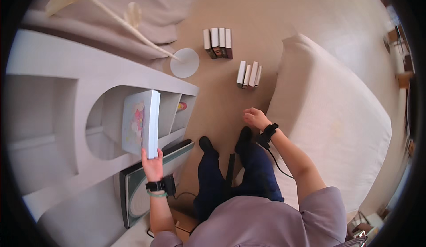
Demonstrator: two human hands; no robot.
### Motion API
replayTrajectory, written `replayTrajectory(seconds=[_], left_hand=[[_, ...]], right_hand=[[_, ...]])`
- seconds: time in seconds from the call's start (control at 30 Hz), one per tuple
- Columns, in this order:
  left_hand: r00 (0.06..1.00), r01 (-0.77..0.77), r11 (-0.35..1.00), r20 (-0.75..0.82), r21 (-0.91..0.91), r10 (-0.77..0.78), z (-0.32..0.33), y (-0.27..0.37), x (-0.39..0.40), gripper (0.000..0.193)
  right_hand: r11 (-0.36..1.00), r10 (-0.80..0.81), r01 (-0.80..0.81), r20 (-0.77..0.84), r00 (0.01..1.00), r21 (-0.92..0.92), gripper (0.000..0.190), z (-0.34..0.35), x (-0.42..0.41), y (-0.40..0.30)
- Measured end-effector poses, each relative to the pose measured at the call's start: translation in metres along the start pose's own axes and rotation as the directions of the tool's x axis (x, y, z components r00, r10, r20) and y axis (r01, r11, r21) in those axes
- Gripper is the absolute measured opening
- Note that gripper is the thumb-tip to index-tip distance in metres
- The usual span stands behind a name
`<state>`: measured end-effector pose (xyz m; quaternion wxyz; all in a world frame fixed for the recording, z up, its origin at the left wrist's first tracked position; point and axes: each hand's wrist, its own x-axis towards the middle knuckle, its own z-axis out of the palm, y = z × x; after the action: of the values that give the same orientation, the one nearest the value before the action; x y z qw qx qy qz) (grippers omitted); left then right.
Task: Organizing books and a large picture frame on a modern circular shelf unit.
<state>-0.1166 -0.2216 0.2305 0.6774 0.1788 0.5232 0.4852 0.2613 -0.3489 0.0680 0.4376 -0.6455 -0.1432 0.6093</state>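
Note:
My left hand (pixel 153 167) grips the lower end of a pale blue box or thick book (pixel 138 123) with a pink floral picture on its broad face. It is held in front of the round opening of a white shelf unit (pixel 139 70). My right hand (pixel 255 118) is off to the right, over the floor beside a cloth-covered seat or bed, with its fingers loosely curled and nothing seen in them. Ahead on the floor stand two groups of several books, a farther group (pixel 218 44) with dark covers and a nearer group (pixel 249 74) with lighter covers.
A cream cloth-covered piece of furniture (pixel 329 123) fills the right side. A round white stand base (pixel 184 63) with a pole sits near the curtain (pixel 159 7). Framed panels (pixel 138 187) lean by the shelf unit. A small red and yellow item (pixel 182 106) lies in a compartment.

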Motion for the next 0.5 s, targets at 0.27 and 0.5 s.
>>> replayTrajectory(seconds=[0.27, 0.5], left_hand=[[0.987, -0.160, 0.977, 0.037, 0.143, 0.156, -0.009, -0.061, -0.004, 0.038], [0.990, -0.123, 0.965, 0.100, 0.232, 0.102, -0.022, -0.110, -0.068, 0.040]], right_hand=[[0.957, 0.070, -0.083, 0.055, 0.996, 0.279, 0.027, 0.005, 0.018, 0.070], [0.904, 0.051, -0.130, 0.198, 0.979, 0.408, 0.034, 0.001, 0.011, 0.104]])
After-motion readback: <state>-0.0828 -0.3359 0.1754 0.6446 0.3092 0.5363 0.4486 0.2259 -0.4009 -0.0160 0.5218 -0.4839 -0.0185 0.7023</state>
